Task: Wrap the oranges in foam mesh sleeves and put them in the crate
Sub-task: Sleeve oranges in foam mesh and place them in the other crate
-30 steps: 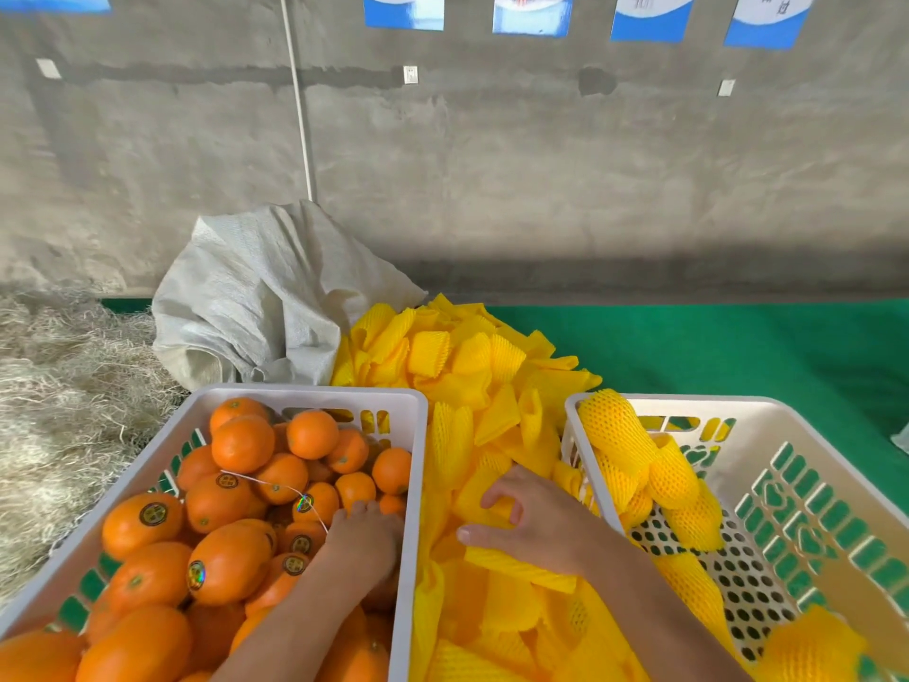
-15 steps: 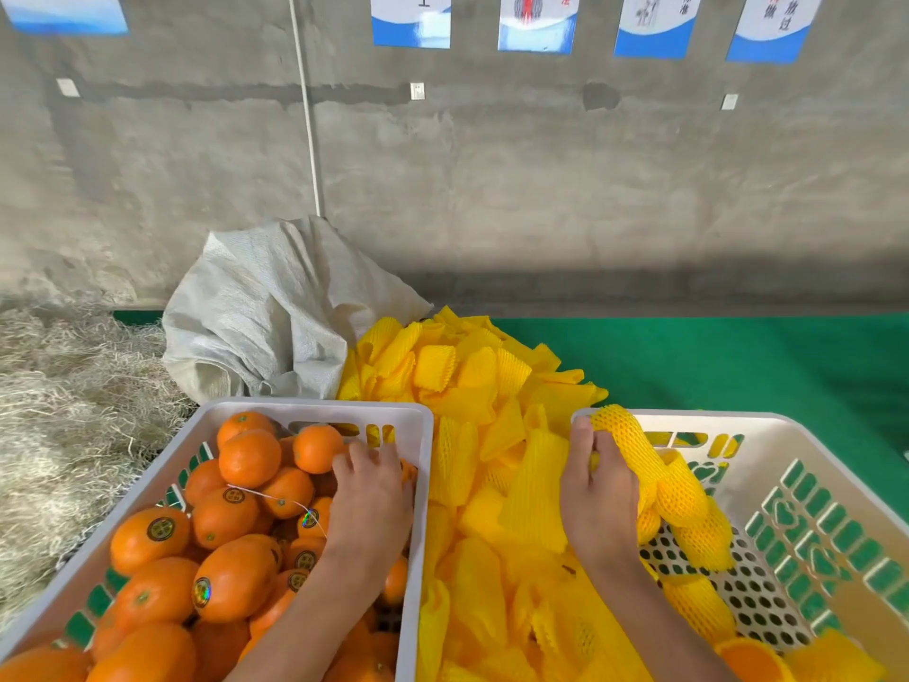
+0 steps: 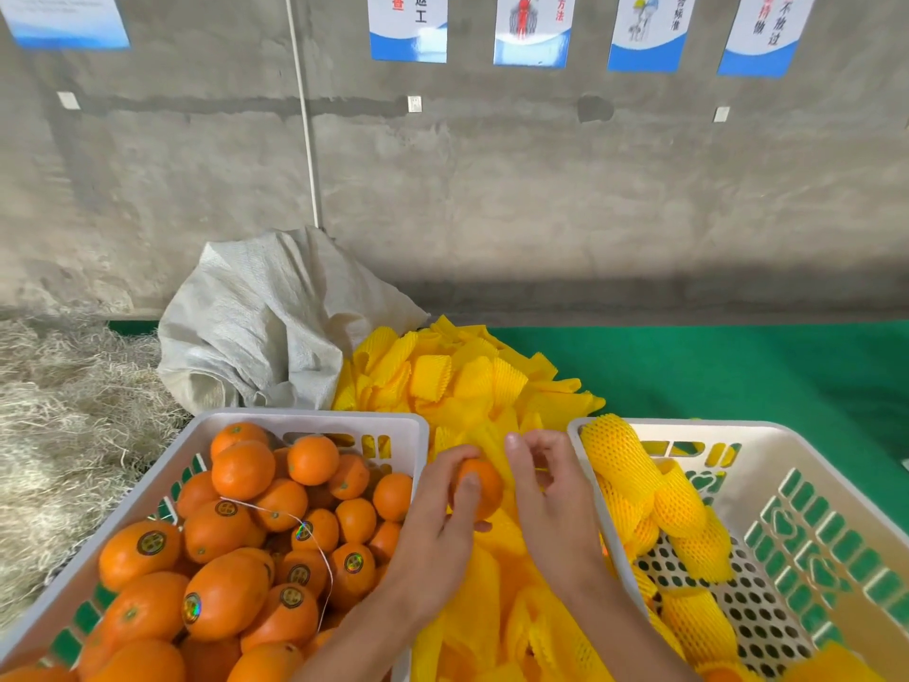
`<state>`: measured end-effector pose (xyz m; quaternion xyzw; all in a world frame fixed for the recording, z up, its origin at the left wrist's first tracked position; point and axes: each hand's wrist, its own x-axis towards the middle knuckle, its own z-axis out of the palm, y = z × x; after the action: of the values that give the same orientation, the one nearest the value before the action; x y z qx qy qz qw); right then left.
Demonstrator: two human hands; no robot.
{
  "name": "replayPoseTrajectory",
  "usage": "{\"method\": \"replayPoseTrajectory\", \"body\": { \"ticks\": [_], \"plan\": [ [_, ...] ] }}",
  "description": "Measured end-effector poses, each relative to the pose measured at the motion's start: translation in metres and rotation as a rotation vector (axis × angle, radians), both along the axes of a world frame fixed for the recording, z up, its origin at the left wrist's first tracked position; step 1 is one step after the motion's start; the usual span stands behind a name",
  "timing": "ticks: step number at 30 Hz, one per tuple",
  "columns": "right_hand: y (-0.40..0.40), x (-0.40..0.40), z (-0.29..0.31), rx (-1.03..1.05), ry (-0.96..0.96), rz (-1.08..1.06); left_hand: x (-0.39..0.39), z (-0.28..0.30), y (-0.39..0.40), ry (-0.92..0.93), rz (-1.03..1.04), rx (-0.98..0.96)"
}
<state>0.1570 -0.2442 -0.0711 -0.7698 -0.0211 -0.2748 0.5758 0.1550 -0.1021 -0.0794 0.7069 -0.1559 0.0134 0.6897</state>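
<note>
At the far left, dry straw [image 3: 54, 435] covers the ground beside a crumpled white woven sack [image 3: 265, 332] that leans against the concrete wall [image 3: 492, 189].

The left crate [image 3: 305, 419], white plastic with slotted sides, is filled with bare oranges [image 3: 236, 548]. The fruit is bright orange and glossy; several pieces carry round holographic stickers. A thin white thread [image 3: 315, 539] lies across the top of the pile.

Between the two crates lies a heap of yellow foam mesh sleeves [image 3: 467, 381], flat and ribbed, extending from the sack toward the camera.

The left hand [image 3: 438, 529] is above this heap, just right of the left crate's rim. Its thumb and fingers are curled around one small orange [image 3: 479, 487], which is bare, with no sleeve on it. The orange is held over the sleeve pile, outside both crates.

The right hand [image 3: 551, 504] is just beside the orange, on its right. Its fingers are bent and close together. A yellow sleeve edge shows between them, but whether they pinch it cannot be told.

The right crate [image 3: 688, 428], same type, holds wrapped oranges [image 3: 679, 499]: each is enclosed in yellow mesh. They lie along the crate's left wall and near corner. Its perforated floor is visible beside them.

Green matting [image 3: 738, 366] covers the ground at the right. Blue-and-white posters [image 3: 531, 27] hang on the wall above.
</note>
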Motion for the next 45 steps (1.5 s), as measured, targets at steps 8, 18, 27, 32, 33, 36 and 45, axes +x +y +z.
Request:
{"method": "replayPoseTrajectory", "body": {
  "ticks": [8, 18, 27, 32, 33, 36, 45],
  "plan": [
    [-0.011, 0.000, 0.005, -0.269, -0.064, 0.217, 0.010, 0.001, 0.007, 0.079, -0.050, -0.062],
    [-0.007, 0.000, 0.002, -0.451, -0.071, 0.081, 0.008, 0.000, 0.003, 0.000, 0.035, -0.050],
    [-0.014, 0.006, 0.033, 1.106, 0.608, 0.381, 0.018, -0.003, 0.014, -0.083, 0.200, 0.008],
    [-0.005, 0.002, 0.034, 1.042, 0.743, 0.320, 0.016, 0.008, 0.009, 0.311, -0.045, -0.315],
    [-0.006, 0.002, 0.035, 1.024, 0.740, 0.292, 0.015, 0.010, 0.008, 0.383, -0.116, -0.360],
    [-0.009, 0.001, 0.039, 0.994, 0.736, 0.290, 0.014, 0.011, 0.013, 0.485, -0.277, -0.394],
    [-0.009, -0.003, 0.040, 1.018, 0.703, 0.366, 0.014, 0.015, 0.017, 0.554, -0.327, -0.447]
  ]
}}
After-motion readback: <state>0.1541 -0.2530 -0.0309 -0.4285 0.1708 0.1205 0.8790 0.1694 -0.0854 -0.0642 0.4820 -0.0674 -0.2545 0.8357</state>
